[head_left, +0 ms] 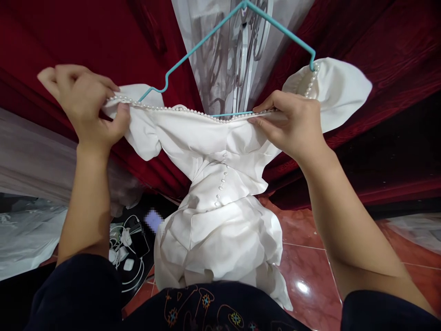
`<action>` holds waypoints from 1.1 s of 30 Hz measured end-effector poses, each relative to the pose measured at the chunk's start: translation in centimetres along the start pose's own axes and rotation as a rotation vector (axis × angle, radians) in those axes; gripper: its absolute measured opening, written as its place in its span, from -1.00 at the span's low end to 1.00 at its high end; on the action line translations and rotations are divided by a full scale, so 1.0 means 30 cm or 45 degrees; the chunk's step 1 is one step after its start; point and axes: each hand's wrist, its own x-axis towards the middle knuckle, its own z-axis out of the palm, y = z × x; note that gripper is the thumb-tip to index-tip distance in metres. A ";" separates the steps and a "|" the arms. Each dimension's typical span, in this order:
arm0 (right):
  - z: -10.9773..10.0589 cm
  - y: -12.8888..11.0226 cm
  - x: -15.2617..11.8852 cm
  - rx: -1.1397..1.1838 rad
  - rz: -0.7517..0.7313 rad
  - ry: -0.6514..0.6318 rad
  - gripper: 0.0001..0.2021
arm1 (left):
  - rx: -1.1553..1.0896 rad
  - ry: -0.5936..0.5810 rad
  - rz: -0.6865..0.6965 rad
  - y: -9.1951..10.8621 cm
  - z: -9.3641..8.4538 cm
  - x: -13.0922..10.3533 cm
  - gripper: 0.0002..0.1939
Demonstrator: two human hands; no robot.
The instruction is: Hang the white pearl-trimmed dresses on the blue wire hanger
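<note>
Head view: both hands pinch the pearl-trimmed neckline of a white satin dress [220,184] on a teal wire hanger [193,50], left hand [84,108] at nine o'clock, right hand [292,124] at three.

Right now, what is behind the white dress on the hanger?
Behind the white dress hang dark red curtains with a sheer pale panel between them. The dress hides their lower middle part. The left hand and right hand pinch its pearl neckline.
</note>
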 end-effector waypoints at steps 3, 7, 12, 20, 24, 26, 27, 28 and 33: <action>0.000 0.016 -0.002 -0.052 0.015 0.014 -0.93 | -0.059 -0.209 -0.146 0.008 0.018 -0.075 -0.77; 0.007 0.027 0.006 -0.034 -0.007 0.044 -0.91 | -0.220 -0.181 -0.326 0.127 0.066 -0.163 -0.85; -0.006 0.007 0.010 0.072 0.026 0.028 -0.89 | -0.238 0.183 -0.381 0.324 0.094 -0.169 -0.93; 0.038 0.023 0.000 0.045 0.016 0.066 -0.92 | -0.353 0.295 -0.405 0.515 0.193 -0.125 -0.93; 0.053 0.011 -0.010 0.010 0.023 0.092 -0.87 | -0.585 0.035 -0.597 0.528 0.218 -0.046 -0.91; 0.049 0.001 -0.016 -0.004 -0.008 0.119 -0.85 | -0.677 0.009 -0.631 0.526 0.225 -0.009 -0.94; 0.043 0.000 -0.017 -0.010 -0.049 0.190 -0.84 | -0.707 0.041 -0.617 0.526 0.228 0.004 -0.94; 0.033 0.003 -0.016 -0.031 -0.100 0.301 -0.84 | -0.731 0.076 -0.590 0.527 0.232 0.013 -0.93; -0.042 0.100 0.028 -0.276 -0.178 0.800 -0.64 | -0.790 0.149 -0.518 0.533 0.249 0.023 -0.90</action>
